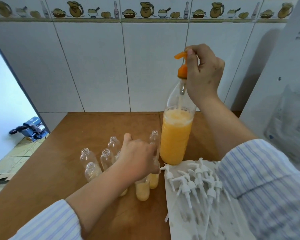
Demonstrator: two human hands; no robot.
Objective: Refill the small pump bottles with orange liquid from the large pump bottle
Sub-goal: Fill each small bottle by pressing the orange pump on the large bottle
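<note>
On the wooden table (62, 170), the large pump bottle (176, 135) is standing upright, its long axis vertical, about two-thirds full of orange liquid. The right hand (203, 73) is gripping its orange pump head (182, 66), spout pointing left. Directly below that spout, the left hand (139, 156) is curling around a small bottle (154, 137) just beside the big one. Empty small bottles (100, 156) are clustering left; white pumps (196, 177) are lying on paper.
</note>
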